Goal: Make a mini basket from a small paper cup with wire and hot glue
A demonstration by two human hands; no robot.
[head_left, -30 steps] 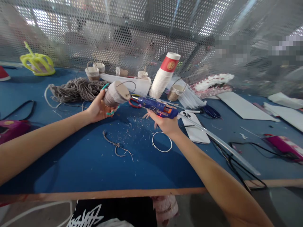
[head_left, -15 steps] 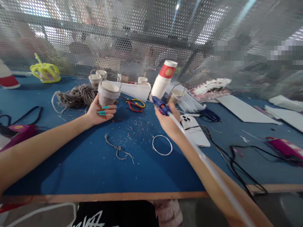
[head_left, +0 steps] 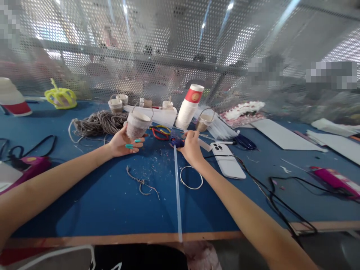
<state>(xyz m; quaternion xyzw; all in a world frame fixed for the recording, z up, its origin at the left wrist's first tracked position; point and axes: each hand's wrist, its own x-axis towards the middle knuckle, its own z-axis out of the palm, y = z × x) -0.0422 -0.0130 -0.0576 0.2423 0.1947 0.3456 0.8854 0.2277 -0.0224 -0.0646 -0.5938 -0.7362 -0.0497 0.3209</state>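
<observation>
My left hand (head_left: 125, 142) is wrapped round a paper cup (head_left: 137, 125) covered in grey yarn, with a thin arched handle over its rim. The cup is held above the blue table, tilted a little. My right hand (head_left: 192, 147) grips a dark blue glue gun (head_left: 176, 142), and a long clear glue stick (head_left: 177, 195) sticks out of it toward the table's front edge. A white ring (head_left: 191, 177) lies just below my right hand. Between my forearms lies a knotted piece of grey yarn (head_left: 141, 182).
Behind my hands are a grey yarn bundle (head_left: 98, 123), scissors (head_left: 161, 132) and a leaning cup stack (head_left: 189, 107). To the right lie a white phone (head_left: 228, 161), black cables and a magenta tool (head_left: 333, 180). A yellow basket (head_left: 60, 96) stands at back left.
My right hand has moved left and slightly down with the glue gun, whose glue stick now points toward the front edge. The cup in my left hand appears slightly farther right and lower.
</observation>
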